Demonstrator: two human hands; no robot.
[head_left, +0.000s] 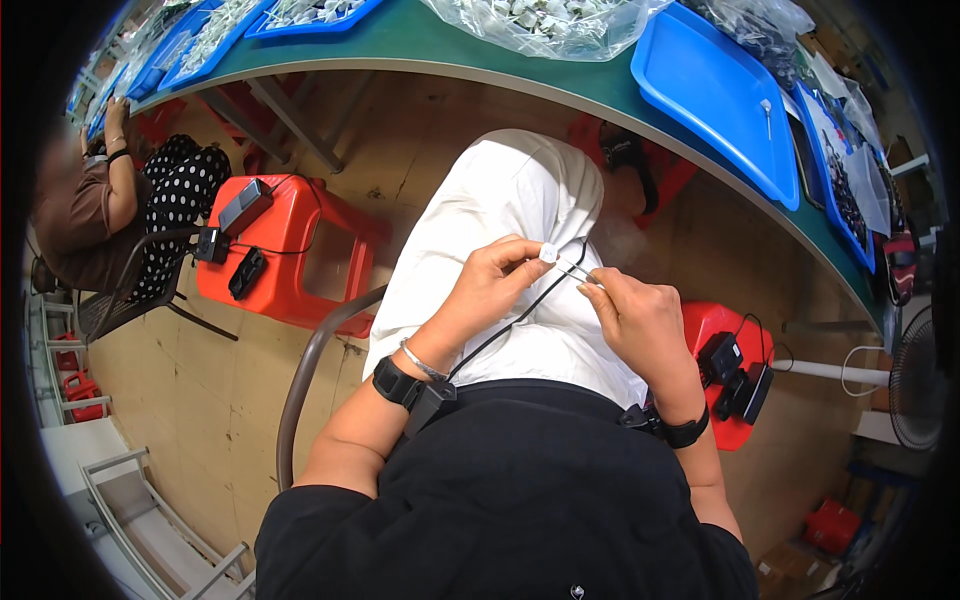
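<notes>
My left hand point(495, 282) pinches a small white round part point(548, 254) between thumb and fingertips, held above my lap in white trousers point(520, 195). My right hand point(640, 318) grips thin metal tweezers point(576, 270) whose tips reach toward the white part. Both wrists carry black bands, and a thin black cable point(520, 315) runs from the left wrist up past the part.
A green table edge point(440, 45) curves overhead with blue trays point(715, 95) and clear bags of small white parts point(545, 20). Red plastic stools point(290, 250) hold black devices on both sides. Another person point(110, 200) sits at the far left. A fan point(915, 375) stands on the right.
</notes>
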